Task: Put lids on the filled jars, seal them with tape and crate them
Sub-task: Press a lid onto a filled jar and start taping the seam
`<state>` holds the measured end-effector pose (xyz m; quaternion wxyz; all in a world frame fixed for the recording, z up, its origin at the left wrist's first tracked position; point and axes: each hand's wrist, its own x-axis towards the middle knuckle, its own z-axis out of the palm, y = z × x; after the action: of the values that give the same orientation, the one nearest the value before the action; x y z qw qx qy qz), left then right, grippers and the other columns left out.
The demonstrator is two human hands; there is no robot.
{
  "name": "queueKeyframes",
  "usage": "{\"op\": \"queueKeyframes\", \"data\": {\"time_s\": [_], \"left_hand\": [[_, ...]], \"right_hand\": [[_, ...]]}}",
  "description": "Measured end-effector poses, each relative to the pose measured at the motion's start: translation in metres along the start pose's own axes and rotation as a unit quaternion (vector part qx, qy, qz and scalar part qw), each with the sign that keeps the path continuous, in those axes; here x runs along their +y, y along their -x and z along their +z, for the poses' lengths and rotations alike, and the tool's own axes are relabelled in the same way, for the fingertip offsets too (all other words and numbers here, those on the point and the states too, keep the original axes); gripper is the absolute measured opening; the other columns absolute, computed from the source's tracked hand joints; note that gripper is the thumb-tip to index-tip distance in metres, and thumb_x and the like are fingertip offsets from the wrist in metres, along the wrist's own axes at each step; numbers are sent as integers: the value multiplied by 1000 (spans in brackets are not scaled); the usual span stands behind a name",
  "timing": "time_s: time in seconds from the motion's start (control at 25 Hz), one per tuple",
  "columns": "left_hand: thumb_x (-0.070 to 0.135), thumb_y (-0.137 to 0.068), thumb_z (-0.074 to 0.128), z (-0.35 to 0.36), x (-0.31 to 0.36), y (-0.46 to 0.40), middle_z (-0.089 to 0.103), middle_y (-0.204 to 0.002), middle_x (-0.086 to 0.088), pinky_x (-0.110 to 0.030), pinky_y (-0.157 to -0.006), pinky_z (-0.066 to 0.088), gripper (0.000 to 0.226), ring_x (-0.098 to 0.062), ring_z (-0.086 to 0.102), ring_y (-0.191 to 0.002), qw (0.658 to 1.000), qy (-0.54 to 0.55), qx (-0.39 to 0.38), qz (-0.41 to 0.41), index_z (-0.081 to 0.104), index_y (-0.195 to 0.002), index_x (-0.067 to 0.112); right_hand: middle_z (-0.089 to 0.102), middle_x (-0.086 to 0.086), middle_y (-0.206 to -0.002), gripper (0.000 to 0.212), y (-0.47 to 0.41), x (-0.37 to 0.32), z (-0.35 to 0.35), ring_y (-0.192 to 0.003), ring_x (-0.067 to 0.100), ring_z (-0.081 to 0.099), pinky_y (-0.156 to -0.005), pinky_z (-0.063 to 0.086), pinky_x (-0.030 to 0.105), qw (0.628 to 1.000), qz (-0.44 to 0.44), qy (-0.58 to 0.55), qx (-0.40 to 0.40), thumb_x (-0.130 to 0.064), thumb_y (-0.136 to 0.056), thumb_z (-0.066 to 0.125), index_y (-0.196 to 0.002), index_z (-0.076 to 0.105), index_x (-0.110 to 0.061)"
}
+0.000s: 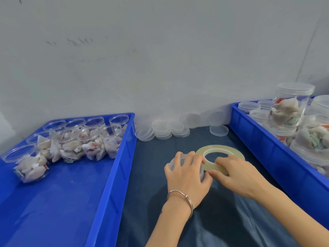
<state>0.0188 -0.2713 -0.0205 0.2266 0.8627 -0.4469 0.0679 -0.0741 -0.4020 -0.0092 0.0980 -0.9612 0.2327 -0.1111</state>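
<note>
A clear lidded jar (173,162) stands on the dark cloth between two crates. My left hand (188,172) lies over its lid with the fingers curled down round it. My right hand (236,172) grips the near edge of a wide yellowish tape roll (201,152) that sits right beside the jar, thumb and fingers close to the jar's side. Most of the jar is hidden under my left hand.
The blue crate on the left (110,175) holds several open filled jars (71,143) at its far end. The blue crate on the right (263,139) holds lidded filled jars (288,107), some stacked. Loose clear lids (162,130) lie in piles by the wall.
</note>
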Motion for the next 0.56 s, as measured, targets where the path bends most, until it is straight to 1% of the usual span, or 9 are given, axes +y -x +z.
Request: {"op": "queueKeyframes", "data": {"time_s": [0.2, 0.32, 0.44, 0.56], "left_hand": [[40, -90, 43, 5, -3, 0, 41, -125, 21, -40, -92, 29, 20, -15, 30, -126, 1000, -7, 24, 13, 43, -109, 35], [38, -89, 43, 10, -4, -3, 43, -128, 20, -41, -92, 30, 22, -18, 32, -128, 999, -9, 38, 14, 46, -110, 34], [37, -87, 46, 11, -3, -13, 46, -127, 19, -41, -91, 31, 24, -18, 34, -125, 999, -1, 39, 21, 49, -110, 33], [36, -85, 49, 13, -4, -23, 49, -123, 19, -39, -87, 33, 24, -18, 38, -119, 998, 8, 33, 45, 52, -109, 31]], "right_hand": [[54, -5, -75, 42, 3, -4, -2, -72, 7, 42, -60, 33, 26, 1000, 4, 8, 5, -57, -93, 37, -84, 54, -20], [50, -7, -72, 41, 6, -8, -1, -72, 8, 40, -60, 33, 28, 1000, 21, 2, 1, -57, -93, 34, -75, 46, -22], [44, -9, -67, 44, 11, -12, 2, -70, 9, 37, -62, 34, 31, 997, 74, -36, 3, -55, -95, 35, -67, 35, -21], [46, -5, -68, 46, 17, -18, 5, -68, 11, 36, -64, 37, 34, 985, 149, -88, 18, -54, -95, 36, -67, 35, -18]]}}
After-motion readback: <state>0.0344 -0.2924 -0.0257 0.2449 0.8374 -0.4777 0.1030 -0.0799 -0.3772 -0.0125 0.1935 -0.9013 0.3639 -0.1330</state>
